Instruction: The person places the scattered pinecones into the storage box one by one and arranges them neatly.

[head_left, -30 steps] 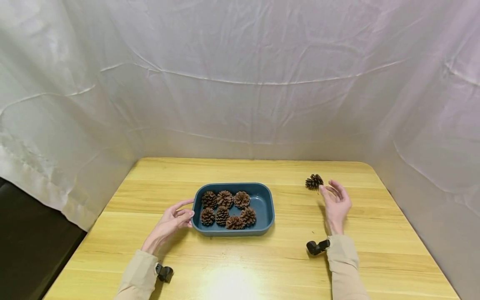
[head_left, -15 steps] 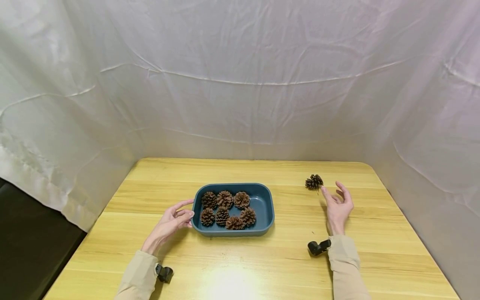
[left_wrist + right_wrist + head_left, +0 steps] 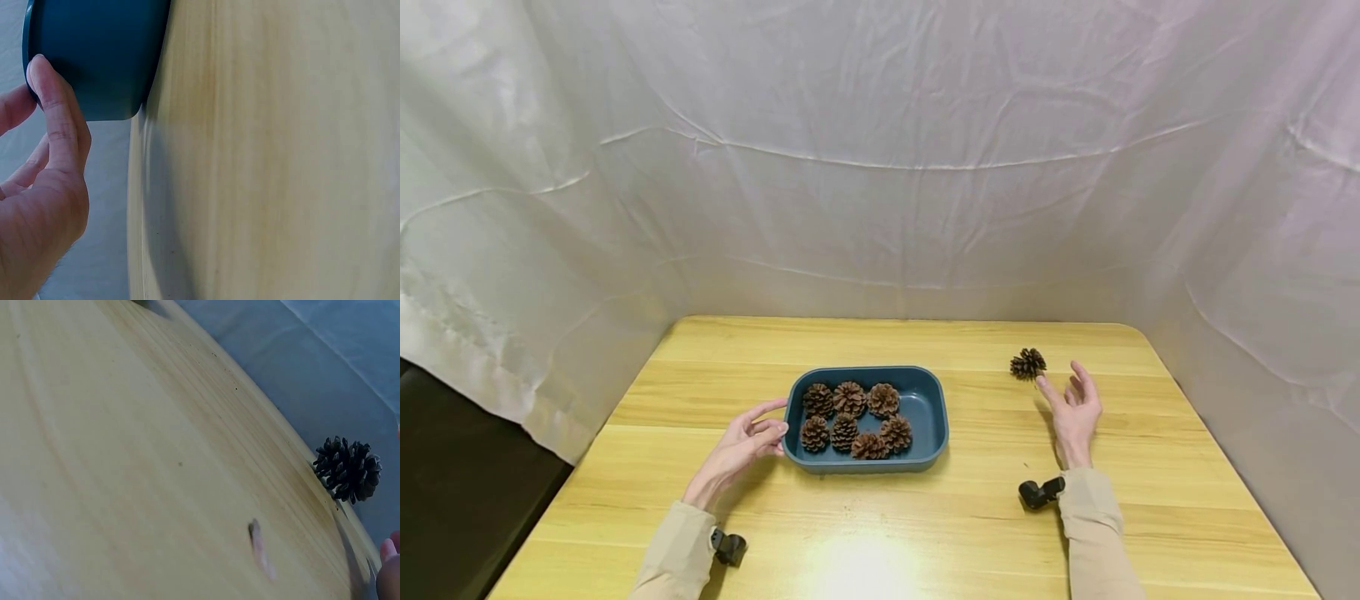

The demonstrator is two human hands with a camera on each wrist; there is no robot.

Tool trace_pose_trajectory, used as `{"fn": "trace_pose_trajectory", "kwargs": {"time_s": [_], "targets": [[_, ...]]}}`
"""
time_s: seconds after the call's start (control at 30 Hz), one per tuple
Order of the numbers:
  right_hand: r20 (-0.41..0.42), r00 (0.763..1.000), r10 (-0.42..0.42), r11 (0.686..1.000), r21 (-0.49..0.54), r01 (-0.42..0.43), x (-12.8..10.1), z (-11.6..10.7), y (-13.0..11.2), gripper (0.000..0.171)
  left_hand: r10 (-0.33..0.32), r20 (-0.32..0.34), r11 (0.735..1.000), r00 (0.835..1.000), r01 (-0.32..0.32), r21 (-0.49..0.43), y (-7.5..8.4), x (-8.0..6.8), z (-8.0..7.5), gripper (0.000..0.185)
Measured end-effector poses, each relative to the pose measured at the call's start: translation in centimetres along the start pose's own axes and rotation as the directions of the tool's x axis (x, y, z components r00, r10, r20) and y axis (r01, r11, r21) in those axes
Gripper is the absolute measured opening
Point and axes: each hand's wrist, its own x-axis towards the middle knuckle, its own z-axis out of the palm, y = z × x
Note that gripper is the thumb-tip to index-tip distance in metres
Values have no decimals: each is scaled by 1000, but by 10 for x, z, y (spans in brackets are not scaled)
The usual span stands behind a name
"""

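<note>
So the blue tray (image 3: 925, 392) sits about mid-table (image 3: 865, 517), a bit left of center, with seven pine cones (image 3: 850, 417) crowding its left and middle; the tray's right end is bare. There's plenty of open wood all around it, with a wide strip toward the near edge and a narrower one toward the far edge by the white sheet (image 3: 880, 167). The left hand (image 3: 737, 450) rests at the tray's left short side, fingertips (image 3: 53, 94) touching the outer wall near the rim, fingers fairly straight and not wrapped round anything, so that grip is relaxed. The lone cone (image 3: 1027, 363) lies on the table well right of the tray, toward the far right corner. The right hand (image 3: 1073, 412) is just beside it on the near side, fingers loosely spread with the tips pointing at the cone but not touching it, so that grip is released and holds nothing. Nothing sits between that hand and the cone, or between the cone and the tray. The sheet closes in the back and both sides, close to the table's right edge.
</note>
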Motion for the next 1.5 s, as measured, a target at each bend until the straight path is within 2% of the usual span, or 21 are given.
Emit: {"fn": "trace_pose_trajectory", "kwargs": {"time_s": [0.37, 0.67, 0.9, 1.23, 1.5], "targets": [[126, 990, 59, 998, 2, -60, 3, -1, -2, 83, -13, -9, 1000, 1000, 13, 8, 1, 0, 0, 62], [200, 979, 22, 997, -81, -5, 11, 3, -4, 82, -10, -11, 1000, 1000, 10, 7, 0, 0, 0, 62], [274, 962, -3, 984, -172, 52, 22, 9, -2, 81, -15, -15, 1000, 1000, 15, 19, 1, 0, 0, 61], [300, 953, -48, 965, -233, 121, 35, 20, -2, 71, -20, -21, 999, 1000, 21, 24, 0, 0, 0, 61], [299, 954, -33, 934, -330, 136, 35, 25, 2, 57, -21, -18, 1000, 1000, 21, 20, 1, 0, 0, 62]]}}
